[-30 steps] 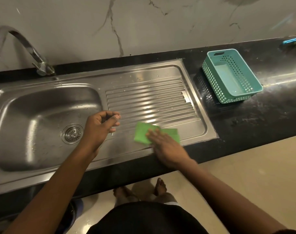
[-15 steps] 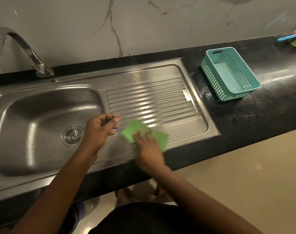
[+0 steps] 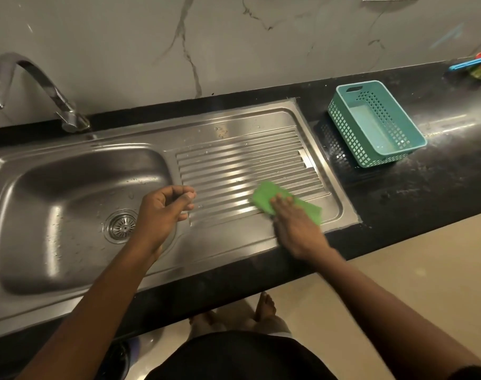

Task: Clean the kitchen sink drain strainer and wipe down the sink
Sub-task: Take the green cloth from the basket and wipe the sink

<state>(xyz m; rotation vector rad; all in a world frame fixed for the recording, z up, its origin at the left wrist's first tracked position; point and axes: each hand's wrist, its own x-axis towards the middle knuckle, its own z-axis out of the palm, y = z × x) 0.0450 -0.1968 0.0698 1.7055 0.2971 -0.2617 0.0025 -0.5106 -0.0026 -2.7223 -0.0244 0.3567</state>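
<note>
Fingers (image 3: 281,200) of my right hand (image 3: 297,229) are lying straight and flat, pressing one green cloth (image 3: 264,194) onto the ribbed drainboard (image 3: 247,160) rather than gripping it. My left hand (image 3: 162,212) is hovering over the bowl's right rim, its fingers curling loosely and holding nothing. One black worktop (image 3: 426,193) is carrying everything. One steel sink (image 3: 55,182) is sitting in it, showing a single bowl on the left and a single drainboard on the right. One teal basket (image 3: 340,116) is standing on the worktop just beside the drainboard's right edge. One curved tap (image 3: 36,78) is rising behind the bowl. One drain strainer (image 3: 121,226) is sitting in the bowl's floor, just left of my left hand and well apart from the cloth.
</note>
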